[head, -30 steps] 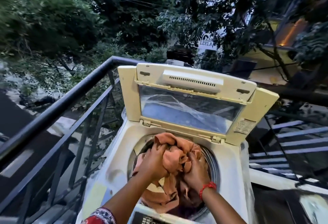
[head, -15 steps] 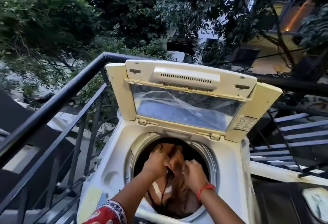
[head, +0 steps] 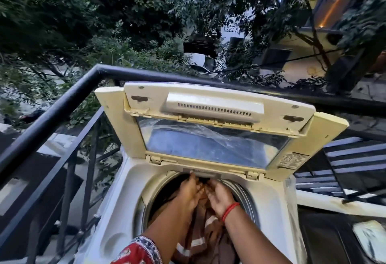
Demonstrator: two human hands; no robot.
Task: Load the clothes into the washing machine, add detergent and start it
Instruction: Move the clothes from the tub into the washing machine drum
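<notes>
Railing (head: 52, 115) is running along the left, with the washing machine (head: 125, 211) just beside it, lid (head: 219, 121) standing open. Left hand (head: 189, 191) and right hand (head: 219, 198) are both reaching into the drum, fingers extended, gripping nothing. Brown clothes (head: 205, 236) are lying beneath both palms; pressing them down evenly should be leaving room for more.

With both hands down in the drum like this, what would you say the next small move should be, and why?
Probably lift both hands out. The left hand and right hand look open over the brown cloth, which lies inside the drum, and the lid stands open.
</notes>
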